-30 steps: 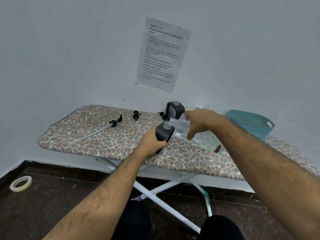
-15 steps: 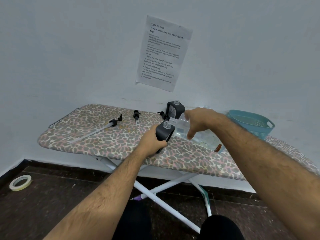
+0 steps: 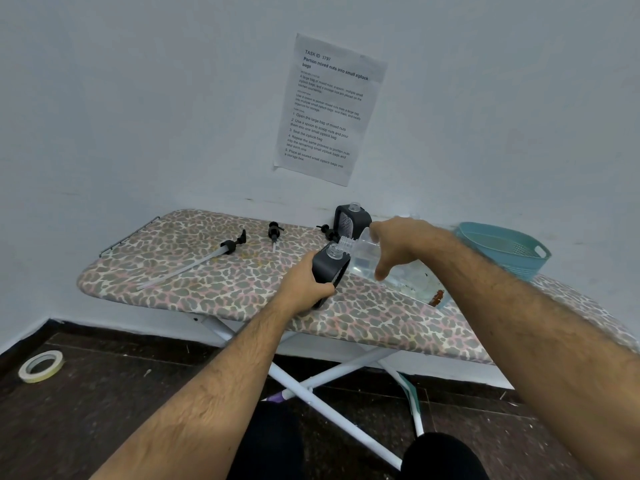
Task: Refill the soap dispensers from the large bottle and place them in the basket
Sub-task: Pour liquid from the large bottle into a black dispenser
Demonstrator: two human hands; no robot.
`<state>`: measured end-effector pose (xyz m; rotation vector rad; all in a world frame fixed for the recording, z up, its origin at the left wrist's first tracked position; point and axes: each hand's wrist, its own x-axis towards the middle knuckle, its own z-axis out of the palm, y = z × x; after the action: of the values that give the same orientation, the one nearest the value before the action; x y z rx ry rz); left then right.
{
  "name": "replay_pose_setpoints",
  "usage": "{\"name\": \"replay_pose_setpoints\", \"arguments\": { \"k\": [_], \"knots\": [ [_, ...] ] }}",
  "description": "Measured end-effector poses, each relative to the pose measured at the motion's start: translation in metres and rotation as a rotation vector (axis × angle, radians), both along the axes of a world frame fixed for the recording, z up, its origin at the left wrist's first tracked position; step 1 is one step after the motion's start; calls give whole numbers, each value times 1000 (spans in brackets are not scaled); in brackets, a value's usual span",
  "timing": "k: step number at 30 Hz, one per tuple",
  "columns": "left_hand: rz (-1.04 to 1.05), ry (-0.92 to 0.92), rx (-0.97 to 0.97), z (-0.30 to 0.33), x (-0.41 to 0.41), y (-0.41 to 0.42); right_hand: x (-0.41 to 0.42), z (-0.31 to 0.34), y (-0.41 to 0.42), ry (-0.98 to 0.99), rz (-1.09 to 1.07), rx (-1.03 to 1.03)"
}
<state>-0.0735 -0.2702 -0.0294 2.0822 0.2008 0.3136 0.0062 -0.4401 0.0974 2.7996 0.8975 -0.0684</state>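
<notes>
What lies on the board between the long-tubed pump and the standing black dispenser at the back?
Head view: a short pump and another pump head.

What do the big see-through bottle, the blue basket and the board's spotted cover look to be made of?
Large bottle: clear glossy plastic, probably; you see liquid through it. Basket: teal moulded plastic, matte, with a perforated wall and a cut-out handle. Ironing board cover: printed fabric, seemingly, matte and stretched over the edge.
</notes>
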Motion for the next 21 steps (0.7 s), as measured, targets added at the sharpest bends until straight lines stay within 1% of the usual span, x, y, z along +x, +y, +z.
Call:
{"name": "replay_pose_setpoints", "arguments": {
  "k": [21],
  "knots": [
    [-10,4,10,1,0,0,1,1,0,-3,-11,-10]
  ]
}}
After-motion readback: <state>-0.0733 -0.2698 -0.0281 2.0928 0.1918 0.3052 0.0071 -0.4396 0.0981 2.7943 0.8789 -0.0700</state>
